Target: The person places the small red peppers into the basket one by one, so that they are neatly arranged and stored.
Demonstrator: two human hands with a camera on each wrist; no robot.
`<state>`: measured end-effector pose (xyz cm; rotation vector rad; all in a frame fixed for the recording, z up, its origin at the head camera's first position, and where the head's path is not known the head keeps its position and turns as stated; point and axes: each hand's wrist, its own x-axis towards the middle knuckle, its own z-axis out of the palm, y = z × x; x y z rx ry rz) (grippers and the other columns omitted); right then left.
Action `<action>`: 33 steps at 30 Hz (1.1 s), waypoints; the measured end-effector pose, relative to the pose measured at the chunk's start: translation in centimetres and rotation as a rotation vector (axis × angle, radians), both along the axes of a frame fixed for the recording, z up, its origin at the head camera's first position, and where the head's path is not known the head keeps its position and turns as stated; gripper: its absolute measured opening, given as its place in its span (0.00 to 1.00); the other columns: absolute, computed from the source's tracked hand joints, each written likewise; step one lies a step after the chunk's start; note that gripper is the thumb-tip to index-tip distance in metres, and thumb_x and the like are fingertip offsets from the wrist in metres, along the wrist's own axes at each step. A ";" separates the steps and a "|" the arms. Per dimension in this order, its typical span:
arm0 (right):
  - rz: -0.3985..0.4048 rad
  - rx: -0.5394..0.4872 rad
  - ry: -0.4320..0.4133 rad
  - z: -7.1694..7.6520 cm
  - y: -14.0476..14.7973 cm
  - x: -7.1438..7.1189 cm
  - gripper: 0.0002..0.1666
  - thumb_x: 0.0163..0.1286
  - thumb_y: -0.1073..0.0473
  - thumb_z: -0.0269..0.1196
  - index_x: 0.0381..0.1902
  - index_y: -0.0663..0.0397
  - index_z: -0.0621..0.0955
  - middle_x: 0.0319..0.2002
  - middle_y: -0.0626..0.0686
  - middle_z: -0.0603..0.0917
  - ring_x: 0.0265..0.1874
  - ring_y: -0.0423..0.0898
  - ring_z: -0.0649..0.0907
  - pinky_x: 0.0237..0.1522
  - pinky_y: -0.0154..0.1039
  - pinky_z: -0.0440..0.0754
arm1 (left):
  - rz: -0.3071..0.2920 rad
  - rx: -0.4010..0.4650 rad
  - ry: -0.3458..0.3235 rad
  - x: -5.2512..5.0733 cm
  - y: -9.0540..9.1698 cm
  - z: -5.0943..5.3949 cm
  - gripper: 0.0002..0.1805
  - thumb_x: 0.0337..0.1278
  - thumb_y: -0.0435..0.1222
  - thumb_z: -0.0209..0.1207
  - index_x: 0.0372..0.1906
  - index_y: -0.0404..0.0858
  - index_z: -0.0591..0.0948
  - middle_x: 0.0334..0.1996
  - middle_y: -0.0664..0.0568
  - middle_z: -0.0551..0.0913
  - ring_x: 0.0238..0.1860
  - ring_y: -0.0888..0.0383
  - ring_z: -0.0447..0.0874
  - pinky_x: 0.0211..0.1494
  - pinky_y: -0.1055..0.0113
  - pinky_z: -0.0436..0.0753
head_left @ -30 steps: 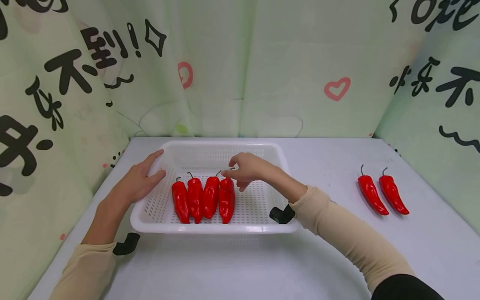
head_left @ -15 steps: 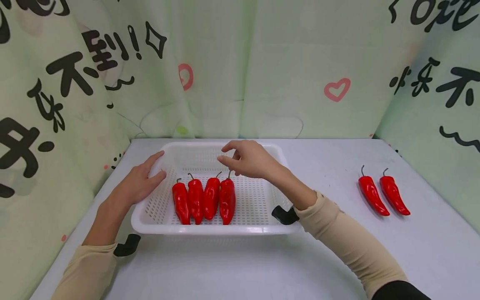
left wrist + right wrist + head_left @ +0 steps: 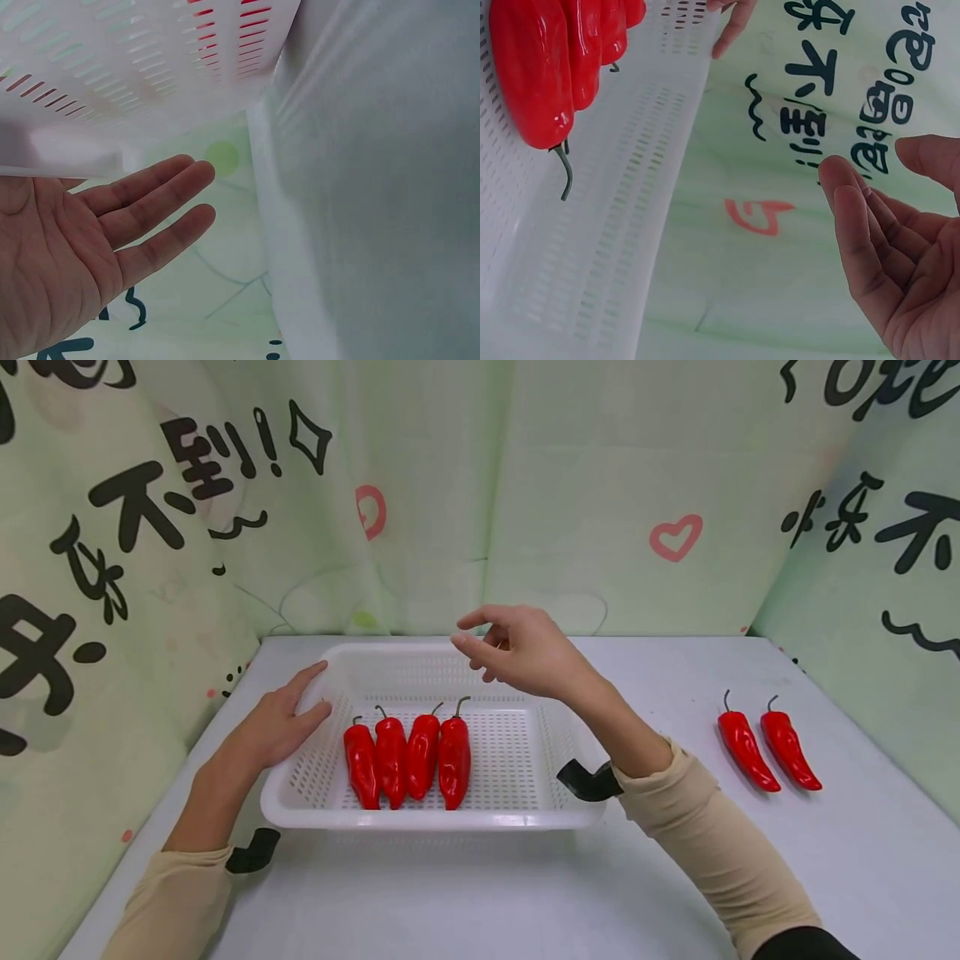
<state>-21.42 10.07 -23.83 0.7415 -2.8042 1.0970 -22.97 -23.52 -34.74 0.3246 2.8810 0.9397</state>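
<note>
Lifted higher, the right hand hovers near the back rim of the white basket, fingers loosely bent and empty, the left hand touching its left side with straight fingers; four red peppers are inside, two loose peppers remain outside to its right.
</note>
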 end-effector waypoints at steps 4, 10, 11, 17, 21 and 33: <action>-0.003 -0.021 0.001 0.3 0.5 0.5 0.22 0.75 0.50 0.63 0.61 0.53 0.81 0.31 0.50 0.89 0.27 0.44 0.87 0.34 0.42 0.86 | -0.002 0.004 0.001 0.1 0.0 0.0 0.40 0.74 0.45 0.50 0.83 0.41 0.50 0.70 0.26 0.66 0.46 0.37 0.85 0.38 0.50 0.90; -0.010 -0.053 -0.009 0.2 1.4 0.9 0.21 0.75 0.50 0.63 0.60 0.54 0.82 0.33 0.51 0.89 0.28 0.45 0.88 0.36 0.42 0.88 | -0.003 0.007 -0.007 0.1 0.0 0.1 0.40 0.74 0.45 0.51 0.83 0.41 0.50 0.69 0.26 0.68 0.44 0.39 0.86 0.37 0.51 0.90; -0.013 -0.057 -0.009 0.2 1.5 0.9 0.21 0.75 0.50 0.63 0.60 0.53 0.82 0.33 0.52 0.89 0.28 0.45 0.88 0.36 0.42 0.88 | -0.003 0.010 -0.010 0.1 0.0 0.1 0.40 0.74 0.45 0.51 0.83 0.41 0.49 0.69 0.26 0.68 0.44 0.39 0.86 0.37 0.51 0.90; -0.037 -0.073 -0.004 0.0 2.7 0.8 0.21 0.75 0.50 0.63 0.60 0.52 0.82 0.33 0.52 0.89 0.29 0.45 0.89 0.37 0.43 0.88 | 0.000 0.018 -0.011 0.2 0.1 0.2 0.40 0.74 0.46 0.51 0.83 0.42 0.49 0.69 0.26 0.68 0.44 0.40 0.87 0.35 0.53 0.90; -0.053 -0.083 -0.003 -0.1 3.6 0.6 0.21 0.74 0.51 0.64 0.59 0.54 0.82 0.33 0.53 0.89 0.29 0.46 0.89 0.38 0.43 0.88 | -0.003 0.019 -0.004 0.2 0.1 0.2 0.40 0.74 0.45 0.51 0.83 0.41 0.49 0.69 0.26 0.68 0.44 0.40 0.87 0.34 0.53 0.90; -0.127 -0.078 -0.030 -0.6 6.6 0.6 0.22 0.75 0.48 0.62 0.60 0.54 0.82 0.36 0.56 0.90 0.33 0.52 0.89 0.40 0.44 0.88 | 0.000 0.036 -0.003 0.4 0.1 0.2 0.41 0.74 0.47 0.52 0.83 0.44 0.48 0.71 0.28 0.67 0.44 0.42 0.87 0.35 0.55 0.90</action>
